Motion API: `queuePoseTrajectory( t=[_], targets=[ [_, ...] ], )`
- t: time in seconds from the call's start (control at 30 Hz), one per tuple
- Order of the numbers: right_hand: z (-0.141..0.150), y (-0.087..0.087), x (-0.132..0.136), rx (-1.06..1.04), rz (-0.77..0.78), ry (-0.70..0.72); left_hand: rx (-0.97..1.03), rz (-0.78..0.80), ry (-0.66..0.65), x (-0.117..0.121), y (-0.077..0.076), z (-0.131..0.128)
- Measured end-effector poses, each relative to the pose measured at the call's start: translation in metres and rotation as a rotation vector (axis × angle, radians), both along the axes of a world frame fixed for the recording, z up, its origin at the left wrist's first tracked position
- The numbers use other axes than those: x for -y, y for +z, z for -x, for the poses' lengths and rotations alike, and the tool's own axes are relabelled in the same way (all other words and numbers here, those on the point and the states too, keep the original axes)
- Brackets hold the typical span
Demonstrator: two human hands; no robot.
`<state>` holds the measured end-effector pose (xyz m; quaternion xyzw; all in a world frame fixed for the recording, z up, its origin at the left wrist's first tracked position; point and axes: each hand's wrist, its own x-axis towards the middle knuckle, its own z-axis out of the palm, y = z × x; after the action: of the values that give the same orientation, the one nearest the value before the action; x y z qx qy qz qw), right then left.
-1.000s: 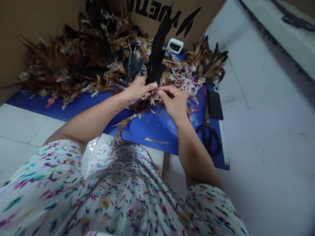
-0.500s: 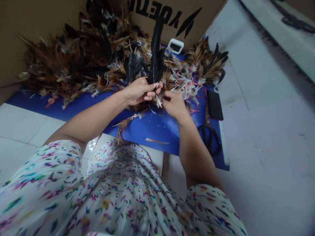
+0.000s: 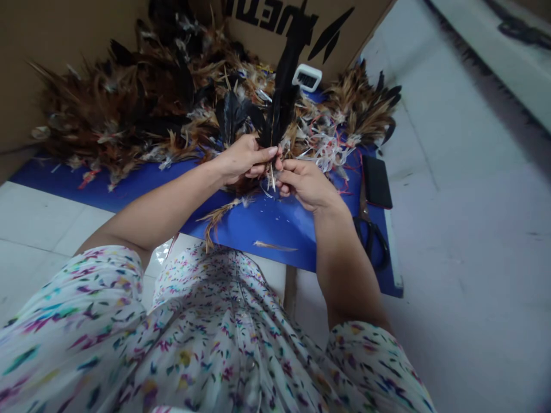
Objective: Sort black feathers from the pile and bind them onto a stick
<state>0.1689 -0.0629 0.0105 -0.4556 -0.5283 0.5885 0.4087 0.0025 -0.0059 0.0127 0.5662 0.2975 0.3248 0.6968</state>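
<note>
Long black feathers [image 3: 284, 86] stand upright in my left hand [image 3: 247, 158], which pinches them near the base between thumb and fingers. Their pale quills point down toward me below the thumb. My right hand [image 3: 303, 182] is closed at the quill ends, thumb against forefinger, close to the left fingertips. Whether it grips the quills or some fluff there is too small to tell. Behind the hands lies a big heap of brown and black feathers [image 3: 120, 109]. A small brown feather tuft [image 3: 217, 221] and a single thin feather [image 3: 275, 246] lie in front on the blue board [image 3: 258, 221].
At the right are a black phone [image 3: 377, 182], black-handled scissors [image 3: 373, 244] and a bundle of brown feathers [image 3: 364, 109]. White and red ties [image 3: 329, 152] lie beside my right hand. A white digital timer [image 3: 307, 78] stands before a cardboard box [image 3: 340, 57] at the back.
The black feathers have tilted to the right at the top. My right hand has turned, so its fingers now show below the thumb at the quills. My left hand has barely moved.
</note>
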Motion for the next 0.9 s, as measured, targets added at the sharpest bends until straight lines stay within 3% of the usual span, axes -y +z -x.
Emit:
queuePoseTrajectory(
  t=[0.17, 0.33, 0.6, 0.9],
  targets=[
    [-0.002, -0.006, -0.003, 0.119, -0.043, -0.053, -0.053, -0.053, 0.001, 0.001, 0.003, 0.001],
    [-0.001, -0.018, -0.008, 0.233, -0.209, -0.187, -0.038, -0.049, -0.109, 0.005, 0.006, 0.004],
    [0.008, -0.001, 0.002, -0.063, 0.085, -0.025, -0.098, -0.171, -0.088, 0.002, 0.004, 0.006],
    [0.003, 0.007, 0.003, -0.172, 0.177, -0.014, -0.117, -0.235, 0.078, -0.004, -0.003, 0.002]
  ],
)
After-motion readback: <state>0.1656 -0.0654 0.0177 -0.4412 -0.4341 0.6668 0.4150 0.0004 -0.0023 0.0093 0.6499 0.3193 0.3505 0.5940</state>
